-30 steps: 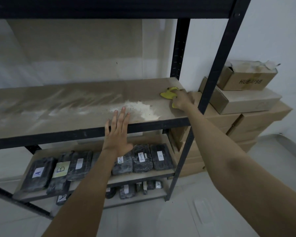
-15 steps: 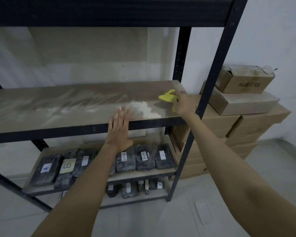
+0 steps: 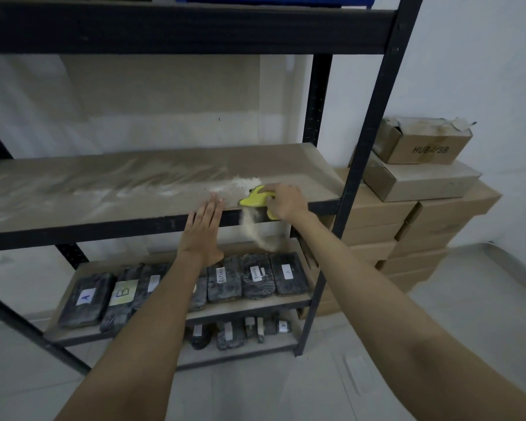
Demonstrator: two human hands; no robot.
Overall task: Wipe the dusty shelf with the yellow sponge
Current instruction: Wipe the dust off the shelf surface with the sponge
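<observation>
item: yellow sponge (image 3: pixel 255 200), at the front edge of the dusty shelf (image 3: pixel 110 192), just right of a white powder heap (image 3: pixel 240 183); dust falls off the edge below it. likely light, soft, compressible; best held across its top. right hand (image 3: pixel 284 200): arm reaching forward, grip curled over the sponge, pressing it down. left hand (image 3: pixel 203 230): flat, fingers straight, holding nothing, fingertips at the shelf's front rail.

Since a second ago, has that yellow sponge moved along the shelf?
Yes. The yellow sponge, gripped by the right hand, has slid from near the right post forward and leftward to the shelf's front edge, pushing dust over it.
</observation>
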